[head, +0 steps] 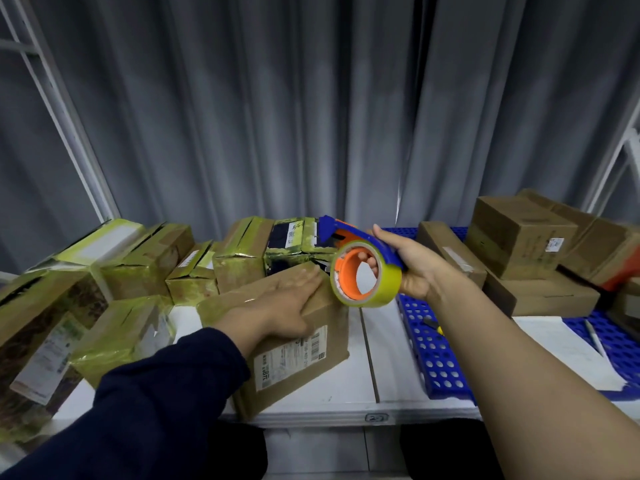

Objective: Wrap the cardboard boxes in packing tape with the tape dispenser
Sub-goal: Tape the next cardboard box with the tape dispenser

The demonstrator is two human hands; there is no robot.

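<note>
Taping looks about to start on the plain brown cardboard box with a white shipping label (301, 358), which lies askew near the front edge of the white table (381, 358). My left hand (294, 299) lies flat on its top, fingers straight and together, pinning it down. My right hand (412, 268) grips the blue and orange tape dispenser with its yellow-green roll (363, 275), fingers curled round the handle, holding it in the air just beside the box's far right corner. I cannot see a loose tape end. Boxes already wrapped in yellowish tape (138, 265) crowd the left; bare brown boxes (519, 237) sit stacked on the right, by a blue perforated mat (433, 348). Next, I judge, the dispenser's front must come down onto the box top so the tape sticks, then draw across while the left hand stops the box sliding
</note>
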